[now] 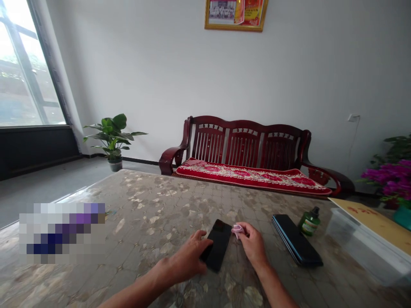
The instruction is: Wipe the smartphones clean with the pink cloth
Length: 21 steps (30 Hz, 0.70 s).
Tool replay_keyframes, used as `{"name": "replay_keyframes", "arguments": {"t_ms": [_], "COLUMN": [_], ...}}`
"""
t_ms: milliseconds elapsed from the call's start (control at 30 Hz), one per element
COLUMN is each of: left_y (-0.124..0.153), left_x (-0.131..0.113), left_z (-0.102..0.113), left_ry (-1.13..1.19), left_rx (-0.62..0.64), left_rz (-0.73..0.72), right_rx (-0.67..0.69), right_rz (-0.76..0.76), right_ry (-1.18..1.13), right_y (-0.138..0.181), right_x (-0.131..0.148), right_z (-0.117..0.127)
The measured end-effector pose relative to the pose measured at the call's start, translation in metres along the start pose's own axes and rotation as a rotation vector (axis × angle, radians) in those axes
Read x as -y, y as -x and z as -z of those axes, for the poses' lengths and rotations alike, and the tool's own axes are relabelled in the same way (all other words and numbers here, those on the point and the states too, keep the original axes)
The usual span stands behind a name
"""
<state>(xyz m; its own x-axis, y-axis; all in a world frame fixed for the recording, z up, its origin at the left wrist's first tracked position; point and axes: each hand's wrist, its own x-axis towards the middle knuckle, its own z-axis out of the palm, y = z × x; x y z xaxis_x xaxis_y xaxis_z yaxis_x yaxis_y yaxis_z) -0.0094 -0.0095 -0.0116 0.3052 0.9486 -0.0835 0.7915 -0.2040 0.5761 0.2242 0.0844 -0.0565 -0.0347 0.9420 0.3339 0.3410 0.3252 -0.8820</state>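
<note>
A black phone lies flat on the marbled table. My left hand rests on the phone's left edge, fingers curled around it, holding it steady. Just right of the phone, my right hand pinches a small pink cloth near the phone's top right corner. Further right lies a stack of dark phones, and a small green bottle with a black cap stands behind it.
A clear plastic box with a yellow sheet on top sits at the table's right edge. A blurred patch covers the table's left part. Behind the table stand a red wooden bench, a potted plant and purple flowers.
</note>
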Motion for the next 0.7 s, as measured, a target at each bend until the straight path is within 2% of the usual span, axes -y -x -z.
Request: {"name": "replay_keyframes", "arguments": {"t_ms": [167,333,500,700], "left_y": [-0.003,-0.006,-0.006,-0.005], "left_x": [-0.010,-0.013,-0.007,-0.011], "left_z": [-0.016,-0.033,-0.040,-0.036], "left_ry": [0.012,-0.010,-0.048,-0.106], "left_rx": [-0.069,-0.142,-0.159,-0.147], "left_rz": [-0.083,-0.115,-0.188,-0.257], "right_rx": [-0.048,0.129,0.270,0.297], "right_rz": [0.187,0.424,0.486,0.516], "right_ry": [0.170,0.292,0.457,0.598], "right_y": [0.009,0.021,0.028,0.039], "right_x": [0.017,0.037,0.052,0.061], "right_z": [-0.005,-0.008,-0.007,-0.012]}}
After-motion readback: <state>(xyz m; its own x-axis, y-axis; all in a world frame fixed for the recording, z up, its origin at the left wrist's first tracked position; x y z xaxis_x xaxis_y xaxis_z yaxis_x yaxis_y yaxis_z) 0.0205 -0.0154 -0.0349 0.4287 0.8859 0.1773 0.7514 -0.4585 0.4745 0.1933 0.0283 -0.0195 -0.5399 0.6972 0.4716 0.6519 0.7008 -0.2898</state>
